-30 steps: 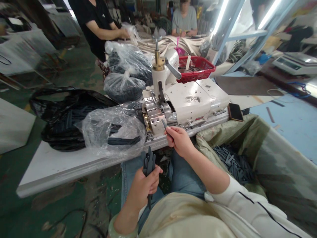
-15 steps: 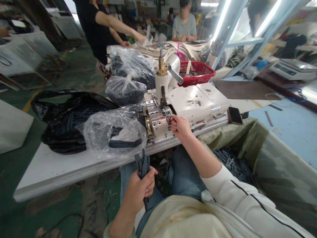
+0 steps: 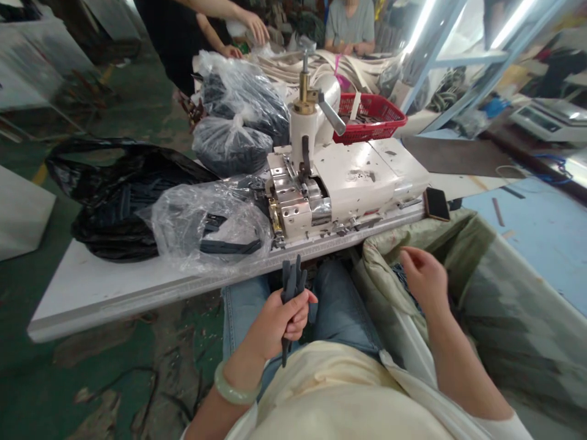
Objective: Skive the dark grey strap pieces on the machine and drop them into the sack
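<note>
My left hand [image 3: 288, 321] is closed around a small bundle of dark grey strips [image 3: 292, 281], held upright above my lap in front of the table edge. Over the mouth of a fabric-lined bin [image 3: 380, 244] is my right hand [image 3: 425, 280], its fingers curled; whether anything is in them is hidden. Dark strips [image 3: 400, 276] show partly inside that bin beneath the hand. Straight ahead on the table stands a white machine [image 3: 367, 177] with a metal feed plate [image 3: 290, 201] and a brass-collared post [image 3: 304, 98].
Left of the machine lie a clear plastic bag [image 3: 178, 226] and a black bag [image 3: 96, 232] with dark strips. Tied clear bags [image 3: 233, 143] sit behind. A red basket [image 3: 376, 128] and a phone [image 3: 436, 203] are at the right. Two people work beyond.
My right hand has left the machine's feed area and moved right and down, over the bin. My left hand, still gripping the strips, has shifted slightly right. The view has tilted down.
</note>
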Tool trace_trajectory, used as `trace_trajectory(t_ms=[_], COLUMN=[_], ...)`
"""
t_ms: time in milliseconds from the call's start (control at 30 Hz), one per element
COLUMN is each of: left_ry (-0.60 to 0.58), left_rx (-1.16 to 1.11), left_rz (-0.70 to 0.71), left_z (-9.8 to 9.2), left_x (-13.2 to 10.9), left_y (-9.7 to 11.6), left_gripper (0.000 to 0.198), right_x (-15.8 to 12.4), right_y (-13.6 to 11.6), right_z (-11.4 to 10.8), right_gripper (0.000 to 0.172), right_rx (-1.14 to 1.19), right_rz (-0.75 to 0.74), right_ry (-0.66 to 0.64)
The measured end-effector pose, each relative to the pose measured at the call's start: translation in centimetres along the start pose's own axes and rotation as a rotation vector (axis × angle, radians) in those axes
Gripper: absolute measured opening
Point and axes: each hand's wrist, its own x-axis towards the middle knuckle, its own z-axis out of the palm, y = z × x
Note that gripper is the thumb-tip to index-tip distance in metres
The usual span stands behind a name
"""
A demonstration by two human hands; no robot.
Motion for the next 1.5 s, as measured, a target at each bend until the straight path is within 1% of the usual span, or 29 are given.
trace_trajectory(t_ms=[67, 100, 133, 167, 200, 267, 333, 400, 500, 633, 733, 800, 867, 933, 1033, 1100, 1133, 1200, 1333, 1400, 1500], left_ry=[-0.038, -0.048, -0.05, -0.046, -0.037, -0.007, 0.031, 0.066, 0.102, 0.104, 0.11, 0.145, 0.178, 0.198, 0.203, 0.19, 0.183, 0.176, 0.19, 0.197, 0.208], left_rx=[0.005, 0.008, 0.01, 0.011, 0.009, 0.002, -0.001, 0.0, -0.024, -0.013, 0.06, 0.108, 0.143, 0.16, 0.169, 0.169, 0.164, 0.148, 0.132, 0.143, 0.149], left_rz=[-0.019, -0.024, -0.024, -0.021, -0.015, 0.005, 0.027, 0.038, 0.044, 0.061, 0.072, 0.102, 0.126, 0.133, 0.104, 0.077, 0.066, 0.048, 0.055, 0.059, 0.061], left_z=[0.7, 1.0, 1.2, 1.2, 1.1, 0.6, -0.1, -0.8, -1.4, -1.2, -0.7, -0.4, -0.2, -0.2, -0.3, -0.3, -0.3, -0.3, -0.3, -0.3, -0.3], left_x=[0.1, 0.0, -0.2, -0.5, -0.8, -1.6, -2.4, -3.0, -3.4, -3.1, -2.6, -2.4, -2.2, -2.0, -2.0, -2.0, -2.0, -2.1, -2.0, -2.0, -2.1], left_y=[-0.2, -0.2, -0.3, -0.4, -0.5, -0.7, -0.8, -0.8, -0.5, 0.0, -0.2, -0.5, -0.8, -0.9, -0.9, -0.7, -0.6, -0.5, -0.3, -0.3, -0.2], left_gripper=[0.024, 0.023, 0.022, 0.021, 0.02, 0.02, 0.022, 0.025, 0.025, 0.027, 0.031, 0.033, 0.033, 0.033, 0.035, 0.036, 0.036, 0.037, 0.038, 0.037, 0.037], right_x=[-1.8, -2.7, -3.5, -4.3, -4.9, -5.7, -5.7, -5.3, -4.6, -4.1, -4.0, -4.0, -4.1, -4.3, -4.7, -5.0, -5.1, -5.1, -4.9, -4.8, -4.7], right_y=[-4.7, -7.0, -9.0, -10.7, -11.9, -13.1, -13.2, -12.8, -12.4, -12.1, -11.8, -11.6, -11.4, -11.2, -11.0, -10.9, -10.9, -10.9, -10.8, -10.8, -10.7], right_z=[2.0, 3.2, 4.3, 5.4, 6.4, 7.8, 8.5, 8.9, 8.8, 8.5, 8.5, 8.5, 8.6, 8.6, 8.9, 9.2, 9.4, 9.7, 10.2, 10.2, 10.1], right_gripper=[0.048, 0.046, 0.043, 0.041, 0.042, 0.044, 0.038, 0.032, 0.031, 0.029, 0.028, 0.028, 0.026, 0.024, 0.034, 0.033, 0.031, 0.027, 0.029, 0.032, 0.035], right_rx=[0.429, 0.574, 0.664, 0.714, 0.735, 0.772, 0.853, 0.974, 1.124, 1.177, 1.177, 1.185, 1.229, 1.312, 1.428, 1.469, 1.48, 1.463, 1.283, 1.208, 1.158], right_rz=[0.014, 0.014, -0.004, -0.031, -0.056, -0.041, 0.069, 0.195, 0.294, 0.324, 0.322, 0.333, 0.346, 0.354, 0.371, 0.377, 0.37, 0.341, 0.298, 0.293, 0.294], right_ry=[-0.465, -0.651, -0.776, -0.854, -0.887, -0.842, -0.759, -0.704, -0.687, -0.63, -0.628, -0.652, -0.711, -0.82, -1.017, -1.095, -1.106, -1.065, -0.896, -0.86, -0.834])
